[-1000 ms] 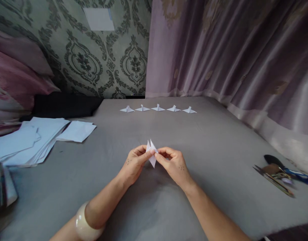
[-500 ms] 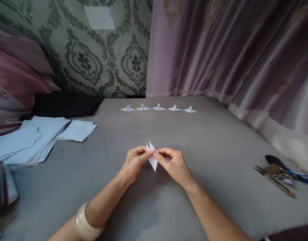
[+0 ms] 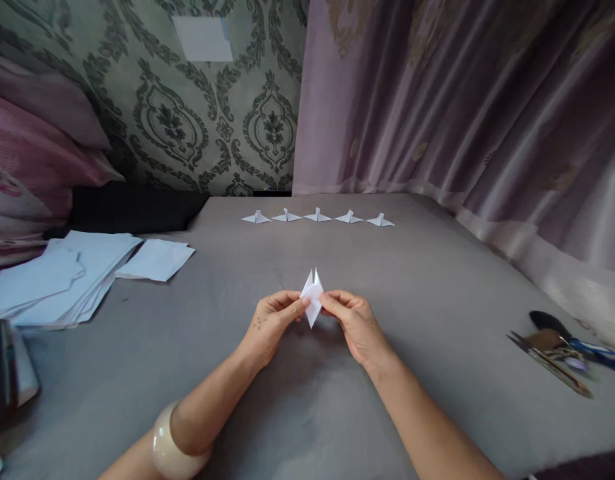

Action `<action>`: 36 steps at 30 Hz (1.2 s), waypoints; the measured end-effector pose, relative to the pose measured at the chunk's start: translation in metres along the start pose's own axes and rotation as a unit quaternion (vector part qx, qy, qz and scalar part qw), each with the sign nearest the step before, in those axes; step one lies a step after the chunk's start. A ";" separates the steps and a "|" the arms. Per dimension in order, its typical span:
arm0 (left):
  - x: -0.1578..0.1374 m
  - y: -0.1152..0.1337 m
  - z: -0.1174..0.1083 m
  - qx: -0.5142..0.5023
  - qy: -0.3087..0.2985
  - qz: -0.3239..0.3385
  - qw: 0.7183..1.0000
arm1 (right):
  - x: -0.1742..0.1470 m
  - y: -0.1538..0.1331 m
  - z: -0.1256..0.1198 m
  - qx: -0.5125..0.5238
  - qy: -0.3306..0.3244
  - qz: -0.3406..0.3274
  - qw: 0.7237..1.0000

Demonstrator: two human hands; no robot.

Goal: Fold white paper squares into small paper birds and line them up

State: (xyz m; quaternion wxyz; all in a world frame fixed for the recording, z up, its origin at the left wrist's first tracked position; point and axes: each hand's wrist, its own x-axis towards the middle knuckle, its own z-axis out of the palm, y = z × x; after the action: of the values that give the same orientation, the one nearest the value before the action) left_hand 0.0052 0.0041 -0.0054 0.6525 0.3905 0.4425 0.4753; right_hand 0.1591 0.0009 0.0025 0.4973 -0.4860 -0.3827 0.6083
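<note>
Left hand, right hand pinch folded paper from sides; more face-on than earlier, right hand farther out.

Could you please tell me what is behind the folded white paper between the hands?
Beyond the folded white paper, the gray cloth shows, with five bird-like origami figures in a row on it. The paper's back and the cloth directly behind it cannot be seen.
</note>
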 end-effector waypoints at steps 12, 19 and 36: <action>0.000 0.002 -0.004 0.031 -0.008 -0.001 1.000 | 0.001 0.002 0.003 -0.012 -0.005 0.010 1.000; 0.004 -0.001 -0.006 0.063 0.000 -0.022 0.998 | 0.007 0.011 -0.001 -0.085 0.031 -0.061 0.994; -0.002 0.011 -0.001 0.131 0.028 0.021 0.991 | 0.002 0.005 0.000 -0.177 0.009 -0.096 0.979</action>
State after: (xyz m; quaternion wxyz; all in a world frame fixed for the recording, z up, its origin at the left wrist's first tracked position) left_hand 0.0009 0.0053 0.0045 0.5726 0.4686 0.5108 0.4377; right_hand 0.1578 0.0015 -0.0029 0.4629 -0.5332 -0.5247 0.4755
